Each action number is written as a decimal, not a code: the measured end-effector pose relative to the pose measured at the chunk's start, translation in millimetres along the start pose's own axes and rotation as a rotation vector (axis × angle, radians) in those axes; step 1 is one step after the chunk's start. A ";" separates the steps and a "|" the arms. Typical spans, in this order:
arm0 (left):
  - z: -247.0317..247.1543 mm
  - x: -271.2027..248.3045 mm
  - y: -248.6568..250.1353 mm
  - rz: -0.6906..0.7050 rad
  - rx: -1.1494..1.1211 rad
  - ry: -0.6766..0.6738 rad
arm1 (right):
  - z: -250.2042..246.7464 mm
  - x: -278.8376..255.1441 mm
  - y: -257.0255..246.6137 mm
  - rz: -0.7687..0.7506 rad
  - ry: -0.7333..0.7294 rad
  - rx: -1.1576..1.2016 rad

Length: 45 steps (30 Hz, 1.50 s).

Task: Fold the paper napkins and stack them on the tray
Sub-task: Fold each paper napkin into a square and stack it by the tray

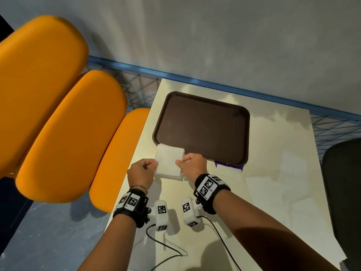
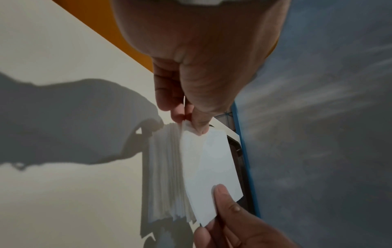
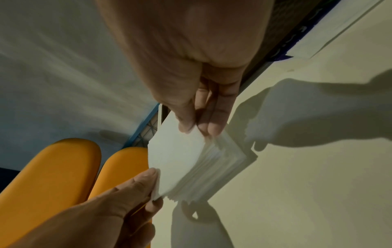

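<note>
A stack of white paper napkins lies on the table just in front of the dark brown tray's near left corner. Both hands lift the top napkin off it. My left hand pinches the napkin's left corner between thumb and fingers. My right hand pinches the right edge. In the left wrist view the top napkin stands raised above the stack. In the right wrist view the napkin tilts up from the stack, held by my right hand. The tray holds nothing.
The cream table backs onto a grey wall with a blue rail. Orange padded seats stand at the left, a dark chair at the right. Purple tape lies by the tray's near edge. Two white marker blocks with cables lie near me.
</note>
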<state>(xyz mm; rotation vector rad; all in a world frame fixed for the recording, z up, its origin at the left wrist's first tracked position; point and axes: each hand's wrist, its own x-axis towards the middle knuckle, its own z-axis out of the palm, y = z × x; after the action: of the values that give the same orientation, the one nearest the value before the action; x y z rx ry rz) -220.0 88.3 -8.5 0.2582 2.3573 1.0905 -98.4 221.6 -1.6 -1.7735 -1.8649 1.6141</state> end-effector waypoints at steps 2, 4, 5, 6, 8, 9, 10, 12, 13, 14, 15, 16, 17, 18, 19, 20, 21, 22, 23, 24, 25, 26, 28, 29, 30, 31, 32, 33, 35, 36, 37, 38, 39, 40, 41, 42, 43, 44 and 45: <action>0.8 0.6 -1.8 0.014 0.017 0.001 | 2.9 2.2 1.8 0.002 0.019 -0.013; 1.6 0.9 -3.8 0.023 0.026 0.006 | 5.4 5.0 4.6 0.000 0.038 -0.013; 2.1 1.2 -4.7 0.031 0.027 0.009 | 5.2 4.2 4.3 -0.004 0.046 -0.028; 2.6 1.6 -5.4 0.040 0.027 0.015 | 4.3 2.8 3.7 -0.014 0.055 -0.046; 4.2 2.8 -6.4 0.053 0.027 0.029 | 1.6 0.5 3.4 -0.023 0.063 -0.075; 5.2 3.4 -6.9 0.056 0.031 0.034 | 0.3 -0.4 4.5 -0.015 0.068 -0.079; 6.7 3.2 -6.4 0.060 0.038 0.036 | -1.8 -1.8 5.5 -0.006 0.066 -0.086; 8.8 1.9 -5.3 0.066 0.053 0.042 | -8.5 -5.7 8.7 -0.001 0.041 -0.118; 9.2 1.2 -4.7 0.071 0.054 0.050 | -14.2 -8.3 12.4 -0.004 0.033 -0.133; 9.1 0.3 -4.3 0.078 0.051 0.064 | -23.0 -12.5 17.4 -0.009 0.039 -0.143; 9.0 -1.1 -3.9 0.086 0.046 0.082 | -35.2 -17.6 25.0 -0.011 0.059 -0.160; 8.6 -3.2 -3.2 0.100 0.044 0.102 | -50.1 -23.9 35.3 -0.011 0.086 -0.189; 9.2 -6.7 -2.2 0.121 0.047 0.122 | -67.0 -30.3 49.9 -0.012 0.122 -0.226; 10.5 -12.3 -0.1 0.149 0.054 0.138 | -85.5 -36.2 68.4 -0.020 0.172 -0.263; 12.3 -19.6 2.6 0.178 0.060 0.145 | -104.8 -42.2 89.3 -0.019 0.238 -0.293; 14.9 -29.1 6.8 0.208 0.066 0.138 | -125.1 -48.6 110.9 0.000 0.302 -0.319; 17.9 -40.1 11.1 0.238 0.075 0.116 | -145.0 -54.6 132.2 0.032 0.354 -0.357; 22.4 -52.2 14.8 0.269 0.084 0.079 | -164.5 -61.3 151.7 0.074 0.383 -0.406; 28.4 -64.8 17.9 0.298 0.091 0.033 | -182.4 -67.0 168.5 0.122 0.393 -0.454; 35.7 -77.2 20.2 0.322 0.092 -0.015 | -198.7 -71.6 183.4 0.168 0.402 -0.492; 43.9 -89.1 21.2 0.340 0.088 -0.063 | -211.2 -73.9 196.5 0.205 0.406 -0.509; 52.3 -101.5 22.4 0.353 0.078 -0.110 | -221.1 -75.2 206.1 0.230 0.407 -0.514; 69.5 -125.3 24.7 0.357 0.064 -0.197 | -231.9 -70.8 220.4 0.245 0.391 -0.521; 77.7 -136.8 26.4 0.358 0.066 -0.235 | -234.9 -67.5 224.8 0.248 0.376 -0.525; 85.8 -147.4 27.9 0.363 0.074 -0.267 | -236.9 -64.5 227.4 0.247 0.360 -0.529; 93.3 -156.9 29.4 0.371 0.082 -0.293 | -237.9 -61.3 229.7 0.240 0.352 -0.530; 100.5 -165.3 30.7 0.377 0.094 -0.315 | -238.6 -58.9 231.9 0.233 0.348 -0.528; 107.4 -173.2 31.7 0.379 0.113 -0.333 | -238.9 -56.8 233.9 0.224 0.348 -0.525; 120.2 -187.6 32.6 0.376 0.161 -0.366 | -238.8 -54.5 236.9 0.212 0.348 -0.517; 126.8 -194.0 32.1 0.373 0.183 -0.384 | -239.2 -53.6 238.1 0.207 0.349 -0.507; 133.0 -199.7 31.1 0.374 0.207 -0.401 | -240.0 -52.6 239.4 0.200 0.346 -0.500; 139.0 -205.2 29.8 0.371 0.235 -0.418 | -241.2 -51.9 240.7 0.189 0.341 -0.503; 144.4 -210.8 28.4 0.366 0.262 -0.432 | -242.5 -51.1 241.6 0.174 0.335 -0.516; 149.5 -216.1 26.8 0.358 0.285 -0.442 | -244.0 -50.9 242.2 0.156 0.331 -0.534; 154.0 -221.2 25.1 0.351 0.300 -0.448 | -245.4 -50.9 242.2 0.134 0.328 -0.557; 158.1 -226.4 24.1 0.346 0.310 -0.448 | -246.4 -51.4 241.6 0.112 0.325 -0.587; 162.1 -231.5 23.1 0.344 0.318 -0.446 | -247.4 -52.1 241.0 0.089 0.321 -0.622; 165.7 -236.5 22.5 0.339 0.327 -0.444 | -248.4 -52.8 240.9 0.067 0.318 -0.646; 169.2 -241.1 22.2 0.333 0.334 -0.445 | -249.3 -53.4 241.7 0.049 0.313 -0.656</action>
<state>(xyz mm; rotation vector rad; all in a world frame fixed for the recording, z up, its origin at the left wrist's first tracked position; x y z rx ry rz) 72.9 122.1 9.1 0.9403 2.1143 0.6740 248.0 268.9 -36.3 -2.1444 -2.3525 0.6887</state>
